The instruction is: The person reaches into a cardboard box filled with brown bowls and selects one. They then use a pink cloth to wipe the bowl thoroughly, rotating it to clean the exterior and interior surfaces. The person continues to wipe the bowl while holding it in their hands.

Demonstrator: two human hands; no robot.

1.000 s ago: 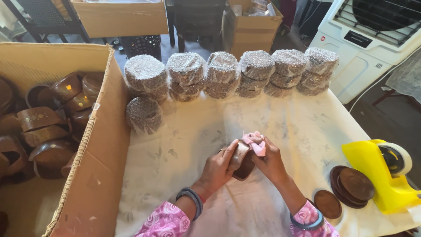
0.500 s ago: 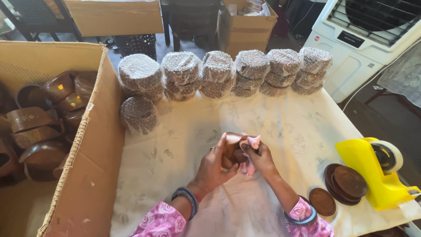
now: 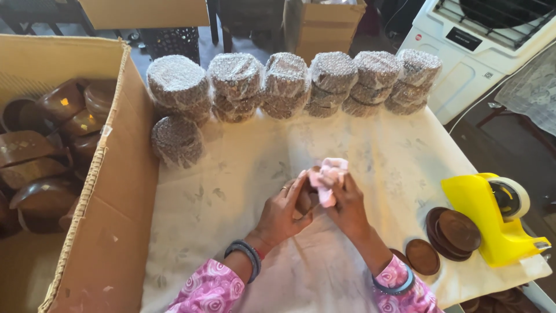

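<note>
Both hands meet mid-table: left hand [image 3: 284, 211] cups a small round brown wooden piece [image 3: 303, 200], mostly hidden, while right hand [image 3: 346, 206] pinches a soft pink cloth [image 3: 328, 175] against it. Wood looks rigid, smooth, light; gripping its rim seems surest.

table [image 3: 243, 174], white cloth | wrapped bundles [image 3: 284, 81] | brown discs [image 3: 454, 232] | yellow tape dispenser [image 3: 492, 217] | cardboard box [image 3: 110, 232]

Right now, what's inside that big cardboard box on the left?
The cardboard box holds dark brown wooden bowls piled loosely. Its near wall hides the bottom, so how many lie deeper cannot be seen.
</note>
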